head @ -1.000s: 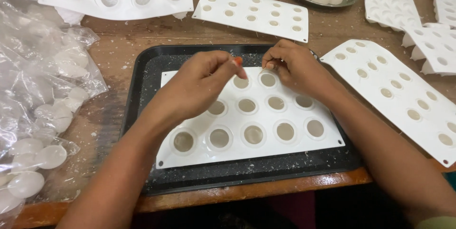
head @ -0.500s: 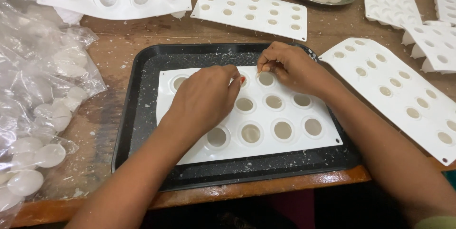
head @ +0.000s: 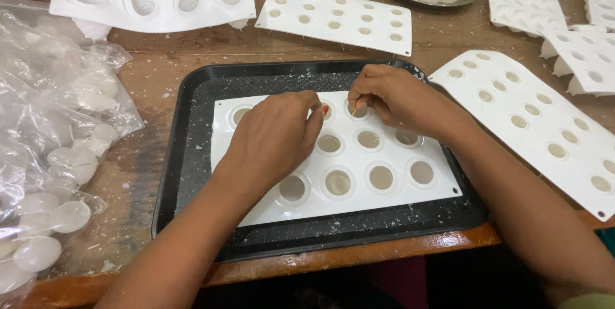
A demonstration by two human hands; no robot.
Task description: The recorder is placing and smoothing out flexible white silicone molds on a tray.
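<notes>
Here: left hand [head: 277,137], right hand [head: 392,96] curled over mould [head: 384,194].

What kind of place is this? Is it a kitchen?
Probably a small craft workshop for casting things, not a kitchen. White moulds with round holes cover a wooden table, one on a black tray, and a clear bag holds white cast shapes.
</notes>
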